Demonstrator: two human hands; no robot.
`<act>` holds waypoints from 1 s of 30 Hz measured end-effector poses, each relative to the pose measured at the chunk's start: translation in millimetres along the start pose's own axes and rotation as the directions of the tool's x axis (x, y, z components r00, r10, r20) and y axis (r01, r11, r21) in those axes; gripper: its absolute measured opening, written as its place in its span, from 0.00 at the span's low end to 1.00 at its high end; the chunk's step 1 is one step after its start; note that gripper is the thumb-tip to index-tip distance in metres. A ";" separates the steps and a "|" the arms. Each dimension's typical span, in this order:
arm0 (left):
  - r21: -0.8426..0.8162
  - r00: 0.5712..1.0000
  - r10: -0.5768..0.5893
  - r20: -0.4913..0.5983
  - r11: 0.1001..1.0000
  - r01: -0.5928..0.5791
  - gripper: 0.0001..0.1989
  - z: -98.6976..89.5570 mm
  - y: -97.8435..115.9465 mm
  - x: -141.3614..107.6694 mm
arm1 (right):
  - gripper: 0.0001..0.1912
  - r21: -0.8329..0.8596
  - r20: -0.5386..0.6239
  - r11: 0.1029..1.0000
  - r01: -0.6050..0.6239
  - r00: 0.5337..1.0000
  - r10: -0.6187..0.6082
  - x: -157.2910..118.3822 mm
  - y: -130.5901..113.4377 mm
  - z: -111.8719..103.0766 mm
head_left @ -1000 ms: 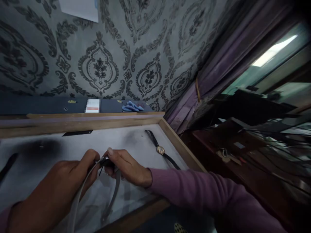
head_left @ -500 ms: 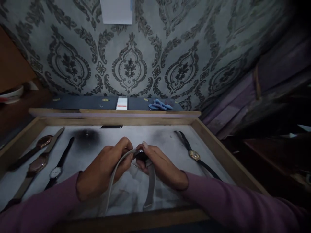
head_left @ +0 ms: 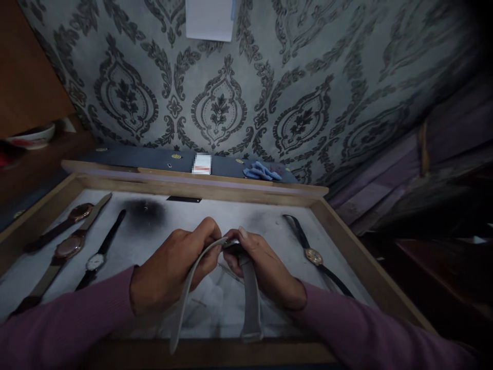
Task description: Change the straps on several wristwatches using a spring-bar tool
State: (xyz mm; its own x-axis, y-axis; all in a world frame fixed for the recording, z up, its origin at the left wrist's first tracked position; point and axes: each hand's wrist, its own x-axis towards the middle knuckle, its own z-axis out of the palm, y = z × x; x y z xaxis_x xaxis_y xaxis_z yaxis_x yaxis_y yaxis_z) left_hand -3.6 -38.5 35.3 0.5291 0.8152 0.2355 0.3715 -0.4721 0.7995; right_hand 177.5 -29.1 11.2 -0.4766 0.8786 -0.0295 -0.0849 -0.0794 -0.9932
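Between my two hands is a wristwatch with a pale grey strap, held above a wooden tray with a white bottom. My left hand pinches the upper end of one strap half, which curves down toward me. The dark watch case sits in my right hand, thumb on top and fingers curled around it; the other strap half hangs below. Where strap and case meet is mostly covered by fingers. A thin metal-looking piece shows just below the case; I cannot make out what it is.
Several watches lie in the tray: a brown-faced one, a white-dialled one at left, a gold-cased one at right. A flat black strip lies by the back wall. Behind stand a small box and a blue cloth.
The whole view has shifted, so the tray and hands appear slightly farther right. Both hands keep their grip on the watch, and its strap halves hang a little differently.
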 end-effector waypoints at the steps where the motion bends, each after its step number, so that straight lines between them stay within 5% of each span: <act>1: 0.000 1.000 0.003 0.000 1.000 -0.003 0.03 0.0 -0.2 0.2 | 0.28 -0.004 0.001 1.000 0.003 1.000 -0.003 -0.2 -0.2 0.1; 14: 0.042 1.000 0.014 0.014 0.999 -0.015 0.03 0.6 -2.4 -1.8 | 0.27 -0.138 0.001 0.990 0.033 0.999 -0.033 -2.5 -1.3 0.5; 30: 0.340 0.994 0.103 0.022 0.935 -0.104 0.03 3.6 -7.3 -2.8 | 0.27 -0.243 0.022 0.969 0.036 0.999 -0.031 -3.8 -2.0 1.3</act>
State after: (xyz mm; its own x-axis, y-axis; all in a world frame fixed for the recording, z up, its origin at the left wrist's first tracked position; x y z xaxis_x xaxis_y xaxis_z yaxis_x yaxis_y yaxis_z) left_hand -5.1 -38.5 26.8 0.5812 0.7547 0.3044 0.5511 -0.6403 0.5351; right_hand 178.4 -32.9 13.5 -0.4927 0.8702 0.0042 0.1129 0.0687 -0.9912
